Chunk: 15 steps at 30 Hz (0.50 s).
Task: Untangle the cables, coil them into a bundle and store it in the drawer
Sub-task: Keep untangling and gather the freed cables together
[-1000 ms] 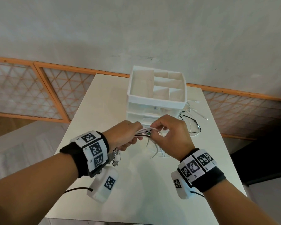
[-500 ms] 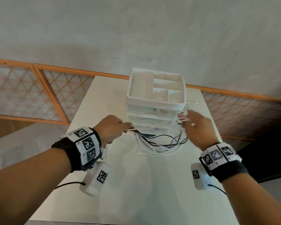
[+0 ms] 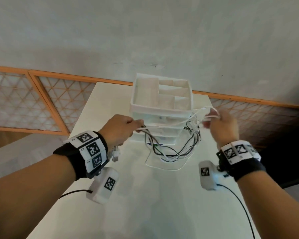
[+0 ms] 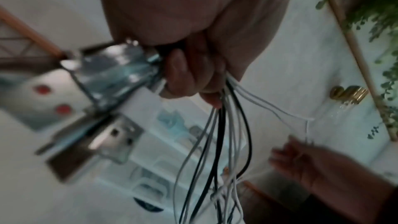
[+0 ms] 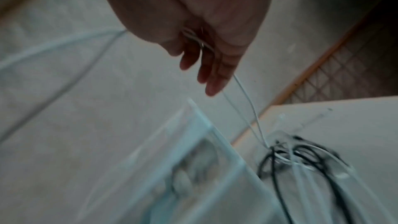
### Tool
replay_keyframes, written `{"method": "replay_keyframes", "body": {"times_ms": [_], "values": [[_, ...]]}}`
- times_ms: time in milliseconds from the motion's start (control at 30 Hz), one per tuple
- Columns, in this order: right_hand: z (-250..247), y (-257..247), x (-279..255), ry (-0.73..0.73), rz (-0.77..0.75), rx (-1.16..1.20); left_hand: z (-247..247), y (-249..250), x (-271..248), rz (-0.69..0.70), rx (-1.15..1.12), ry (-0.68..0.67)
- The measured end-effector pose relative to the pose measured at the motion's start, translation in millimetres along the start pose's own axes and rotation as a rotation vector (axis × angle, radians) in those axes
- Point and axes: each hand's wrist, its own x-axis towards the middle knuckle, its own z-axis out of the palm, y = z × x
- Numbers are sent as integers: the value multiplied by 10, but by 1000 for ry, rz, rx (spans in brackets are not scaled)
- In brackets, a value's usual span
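A tangle of white and black cables (image 3: 171,152) sags in loops between my two hands, in front of the white drawer unit (image 3: 160,109). My left hand (image 3: 123,130) grips one end of the bunch in a fist. In the left wrist view its fingers (image 4: 189,77) curl round the strands, and blurred metal USB plugs (image 4: 114,74) stick out behind. My right hand (image 3: 219,123) is raised beside the unit's top right corner and pinches a thin white cable (image 5: 247,101). That cable runs down to a knot of black and white cables (image 5: 297,156) on the table.
The drawer unit has an open divided tray (image 3: 162,94) on top and stands at the far middle of the white table (image 3: 154,204). A wall with orange-framed lattice panels (image 3: 33,104) lies behind. The drawers look closed, though cables partly cover them.
My hands started close together on the bunch and have spread apart. The right hand moved up and right, drawing a white cable out. The cables now hang in a wide loop.
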Motion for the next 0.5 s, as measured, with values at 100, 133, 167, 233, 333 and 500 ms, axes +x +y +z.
{"method": "replay_keyframes", "body": {"times_ms": [100,133,167,233,333,500], "values": [[-123,-232,-64,276,-347,-33,70,-110,61,-23,119,140],[-100,-210,-94,313,-434,-23,77,-124,80,-22,96,200],[-49,-152,-146,322,-473,-23,74,-122,93,-21,42,259],[113,182,-246,236,-417,-143,27,-62,96,-7,-134,336],[324,795,-491,-349,-190,-624,-61,58,52,36,-331,293],[313,328,-636,-511,-269,-717,-39,132,-43,91,-240,99]]}}
